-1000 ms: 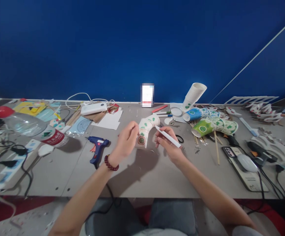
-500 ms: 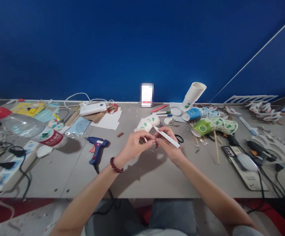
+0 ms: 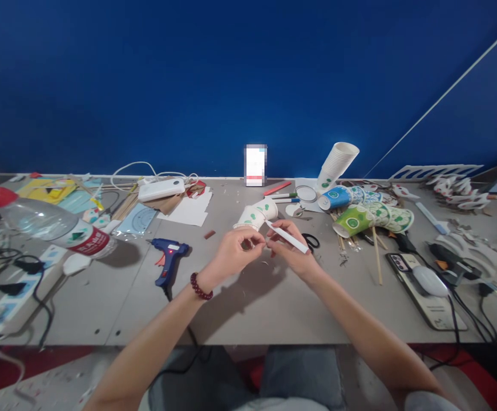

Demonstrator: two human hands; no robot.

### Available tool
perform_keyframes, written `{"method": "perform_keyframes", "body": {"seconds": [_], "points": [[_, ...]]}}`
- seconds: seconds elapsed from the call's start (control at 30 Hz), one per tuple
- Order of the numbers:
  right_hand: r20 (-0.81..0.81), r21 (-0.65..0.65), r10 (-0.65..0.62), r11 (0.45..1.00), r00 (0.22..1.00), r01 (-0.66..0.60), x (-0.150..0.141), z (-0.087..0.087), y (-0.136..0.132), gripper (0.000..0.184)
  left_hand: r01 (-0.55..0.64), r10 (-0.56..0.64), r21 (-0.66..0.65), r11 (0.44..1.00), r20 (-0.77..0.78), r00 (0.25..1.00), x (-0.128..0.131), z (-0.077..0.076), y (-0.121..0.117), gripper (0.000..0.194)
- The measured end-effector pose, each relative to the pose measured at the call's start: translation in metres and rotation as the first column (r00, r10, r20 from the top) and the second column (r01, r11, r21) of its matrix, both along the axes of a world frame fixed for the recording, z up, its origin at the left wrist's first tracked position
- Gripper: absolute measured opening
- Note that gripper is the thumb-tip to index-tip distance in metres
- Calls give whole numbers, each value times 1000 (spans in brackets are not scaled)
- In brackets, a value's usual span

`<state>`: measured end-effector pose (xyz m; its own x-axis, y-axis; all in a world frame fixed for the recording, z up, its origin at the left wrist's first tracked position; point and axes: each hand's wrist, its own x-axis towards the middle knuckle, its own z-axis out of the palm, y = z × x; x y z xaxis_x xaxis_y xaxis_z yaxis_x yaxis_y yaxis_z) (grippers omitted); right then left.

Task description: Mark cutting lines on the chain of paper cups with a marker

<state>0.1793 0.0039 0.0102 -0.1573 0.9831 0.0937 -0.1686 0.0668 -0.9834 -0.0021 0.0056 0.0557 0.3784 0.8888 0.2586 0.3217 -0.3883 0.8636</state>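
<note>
One littered gray table point(image 3: 295, 311), blue wall point(image 3: 166, 85), leaf-printed cups point(image 3: 252, 216) seemingly joined

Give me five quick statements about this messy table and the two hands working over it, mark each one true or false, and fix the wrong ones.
1. The right hand holds a slim white tool. True.
2. The left hand is gripping the glue gun. False: the glue gun lies on the table, to the left of that hand.
3. A dark red bracelet is on the left wrist. True.
4. The stack of white cups is at the left, beside the bottle. False: the stack of white cups is at the back of the table, right of center.
5. The green cup lies on its side. True.
</note>
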Motion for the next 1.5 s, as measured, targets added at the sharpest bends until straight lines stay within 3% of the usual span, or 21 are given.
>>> {"method": "perform_keyframes", "body": {"seconds": [0.27, 0.47, 0.7, 0.93, 1.07, 1.23, 1.3, 1.37, 1.43, 1.5], "points": [[36, -32, -4, 999, 999, 5, 2, 0, 3, 40, 17, -16, 7, 1000, -38, 999, -4, 0, 0, 12], [77, 2, 8, 1000, 997, -8, 0, -7, 4, 39, 146, -144, 20, 989, -71, 987, 4, 4, -6, 9], [-2, 15, -112, 994, 994, 112, 2, 2, 8, 35, -18, 17, 127, 992, 15, 1000, 8, 6, -13, 12], [-108, 8, -47, 999, 993, 48, 1, 10, 4, 31, -122, 138, -106, 987, 159, 978, -11, -28, 7, 17], [-131, 12, -25, 1000, 991, 27, 0, 9, 1, 29, -288, 288, 91, 953, 13, 957, -19, -38, 12, 19], [-155, -22, -16, 1000, 988, 13, -2, 10, 0, 33, -325, 349, 239, 915, -65, 935, -16, -35, 7, 15], [-168, -25, -6, 1000, 986, 2, -3, 9, 0, 34, -351, 403, 353, 867, -85, 911, -12, -36, 6, 13], [-175, -30, 3, 1000, 985, -8, -3, 9, -1, 34, -399, 464, 418, 816, -61, 884, -10, -39, 6, 30], [-179, -35, 6, 999, 984, -13, -4, 8, -1, 33, -393, 449, 445, 805, -24, 893, -8, -42, 5, 30], [-184, -41, 11, 999, 983, -19, -5, 7, -2, 33, -321, 355, 462, 827, 16, 935, -6, -43, 2, 20]]}}
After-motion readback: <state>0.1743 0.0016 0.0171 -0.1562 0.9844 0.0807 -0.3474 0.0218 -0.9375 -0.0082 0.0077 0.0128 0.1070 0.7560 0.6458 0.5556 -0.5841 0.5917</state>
